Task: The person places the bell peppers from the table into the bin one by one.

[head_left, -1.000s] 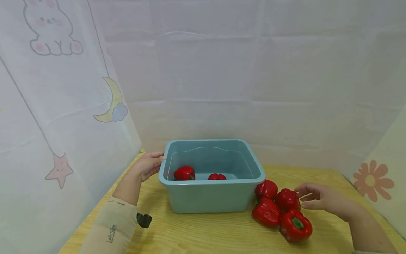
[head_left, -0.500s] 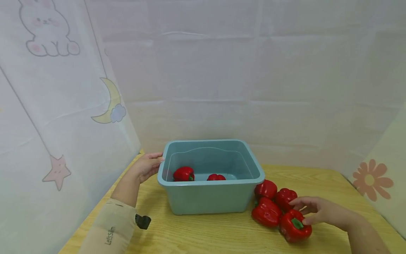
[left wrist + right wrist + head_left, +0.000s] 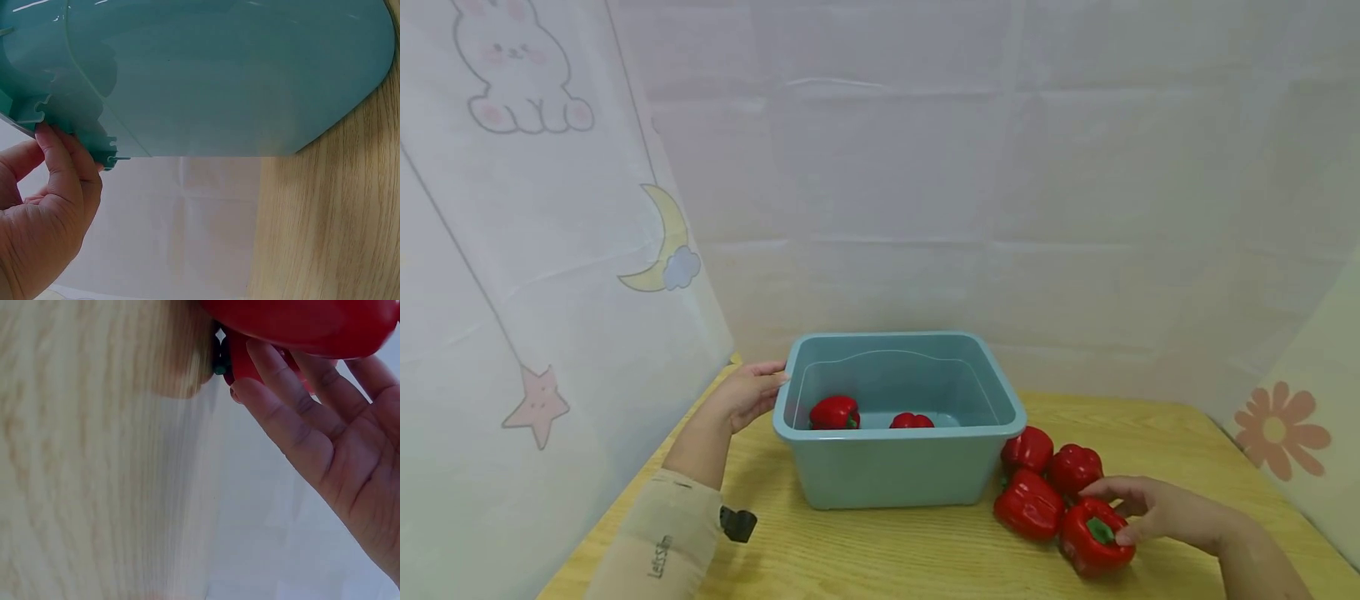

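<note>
My left hand [image 3: 748,396] grips the left rim of a blue-green plastic bin [image 3: 895,471]; the left wrist view shows the fingers [image 3: 65,162] tucked under that rim. Inside the bin lie two red bell peppers [image 3: 835,412], partly hidden by its front wall. On the right, my right hand [image 3: 1161,515] holds the nearest red bell pepper [image 3: 1084,546], thumb by its green stem and fingers along its far side. From the right wrist, the fingers [image 3: 281,419] appear against the underside of this glossy pepper [image 3: 306,322]. It sits at table level.
Three more red bell peppers [image 3: 1030,505] cluster between the bin and the right hand. A wooden table [image 3: 865,554] lies under everything. Behind and at the left hang pale cloth walls [image 3: 880,208] with printed cartoon figures.
My right hand has come from beside the back right pepper toward the front one and closed around it. The left hand stays on the bin's rim.
</note>
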The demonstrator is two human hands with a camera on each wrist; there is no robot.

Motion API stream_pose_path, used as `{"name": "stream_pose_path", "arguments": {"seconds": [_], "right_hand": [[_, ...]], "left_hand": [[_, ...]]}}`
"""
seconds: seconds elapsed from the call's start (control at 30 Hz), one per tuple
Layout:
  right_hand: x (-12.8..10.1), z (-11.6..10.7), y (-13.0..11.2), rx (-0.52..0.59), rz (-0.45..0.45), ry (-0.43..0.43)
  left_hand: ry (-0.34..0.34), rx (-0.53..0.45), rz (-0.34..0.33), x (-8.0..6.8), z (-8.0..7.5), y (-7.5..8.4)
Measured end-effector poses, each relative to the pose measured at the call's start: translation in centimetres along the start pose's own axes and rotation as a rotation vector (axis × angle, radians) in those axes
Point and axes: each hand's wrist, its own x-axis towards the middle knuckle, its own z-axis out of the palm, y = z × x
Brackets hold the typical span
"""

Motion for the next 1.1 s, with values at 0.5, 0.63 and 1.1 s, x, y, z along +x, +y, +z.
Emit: {"name": "stream_pose_path", "arguments": {"seconds": [0.5, 0.63, 1.1], "right_hand": [[-0.2, -0.3, 0.1, -0.027, -0.017, 0.053], [-0.1, -0.7, 0.4, 0.005, -0.043, 0.060], [1.0, -0.8, 0.2, -0.064, -0.059, 0.197]], "left_hand": [[-0.008, 0.007, 0.007, 0.1, -0.2, -0.2], [-0.003, 0.009, 0.005, 0.1, -0.1, -0.2], [0.007, 0.003, -0.007, -0.1, -0.1, 0.0]]}}
